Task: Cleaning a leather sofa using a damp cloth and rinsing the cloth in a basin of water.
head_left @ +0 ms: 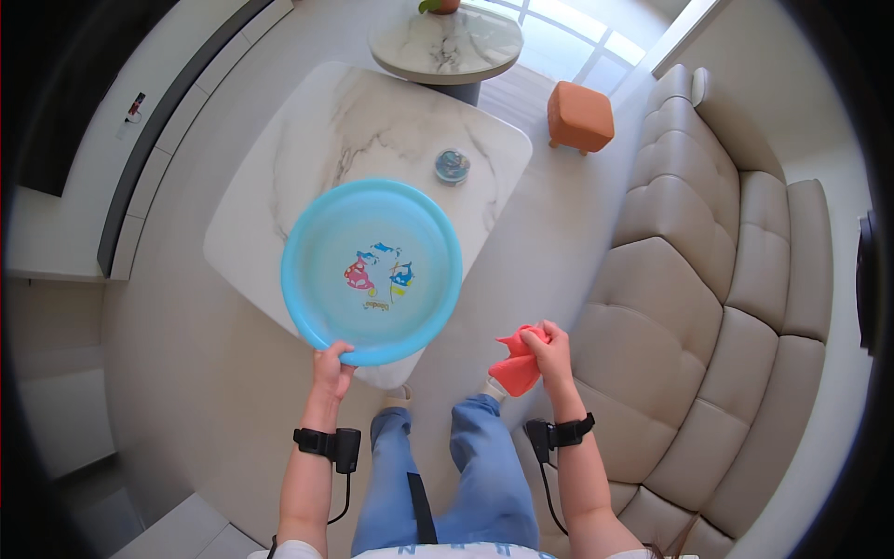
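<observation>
A round light-blue plastic basin with cartoon figures printed on its bottom is tilted so that I look into it. My left hand is closed on its near rim, thumb over the edge. Behind the basin lies the marble-patterned table, and I cannot tell whether the two touch. To the right, my right hand grips a crumpled red cloth, which hangs over the floor beside the sofa. No water shows in the basin.
On the marble-topped coffee table stands a small round glass dish. A round side table adjoins its far end. An orange stool is at the far right, and a beige sofa lines the right side. A low cabinet runs along the left.
</observation>
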{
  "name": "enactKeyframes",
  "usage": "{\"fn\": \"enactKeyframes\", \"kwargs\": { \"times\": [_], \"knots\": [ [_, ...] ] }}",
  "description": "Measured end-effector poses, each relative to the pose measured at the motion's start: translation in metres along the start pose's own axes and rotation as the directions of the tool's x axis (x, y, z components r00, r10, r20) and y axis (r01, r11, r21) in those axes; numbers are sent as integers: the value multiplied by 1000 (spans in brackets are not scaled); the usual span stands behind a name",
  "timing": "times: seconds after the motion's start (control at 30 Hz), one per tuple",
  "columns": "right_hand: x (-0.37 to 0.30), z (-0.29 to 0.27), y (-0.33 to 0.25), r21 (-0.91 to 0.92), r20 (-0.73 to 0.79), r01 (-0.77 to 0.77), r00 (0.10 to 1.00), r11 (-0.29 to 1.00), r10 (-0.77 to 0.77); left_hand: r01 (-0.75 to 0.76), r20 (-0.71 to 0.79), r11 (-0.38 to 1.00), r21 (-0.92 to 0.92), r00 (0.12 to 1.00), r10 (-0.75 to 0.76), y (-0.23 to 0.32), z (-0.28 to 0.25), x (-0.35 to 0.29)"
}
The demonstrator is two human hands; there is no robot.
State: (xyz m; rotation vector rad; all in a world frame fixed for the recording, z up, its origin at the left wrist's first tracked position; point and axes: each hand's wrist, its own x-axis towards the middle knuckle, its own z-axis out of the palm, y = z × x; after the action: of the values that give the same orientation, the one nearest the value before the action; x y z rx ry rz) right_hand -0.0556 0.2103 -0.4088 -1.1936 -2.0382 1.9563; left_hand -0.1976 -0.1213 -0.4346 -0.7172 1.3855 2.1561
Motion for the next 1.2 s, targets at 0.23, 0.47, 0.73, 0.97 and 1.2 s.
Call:
{"fn": "enactKeyframes", "kwargs": {
  "times": [0.23,0.47,0.73,0.97,1.2],
  "knots": [
    [1,-66,-98,-20,322,-8,947,1000,13,73,153,987,144,984,-95,20,121,-55],
    [8,-134,-167,201,152,-2,988,980,-29,94,306,947,306,933,-192,39,264,-75],
    [53,-211,-205,395,-159,106,986,913,-46,139,412,906,399,856,-312,40,412,-45],
    [108,-270,-264,386,-221,28,973,922,63,201,430,857,475,796,-425,36,521,5],
    [206,-318,-294,452,-236,27,967,892,90,168,419,834,525,802,-425,45,632,50]
  ]
}}
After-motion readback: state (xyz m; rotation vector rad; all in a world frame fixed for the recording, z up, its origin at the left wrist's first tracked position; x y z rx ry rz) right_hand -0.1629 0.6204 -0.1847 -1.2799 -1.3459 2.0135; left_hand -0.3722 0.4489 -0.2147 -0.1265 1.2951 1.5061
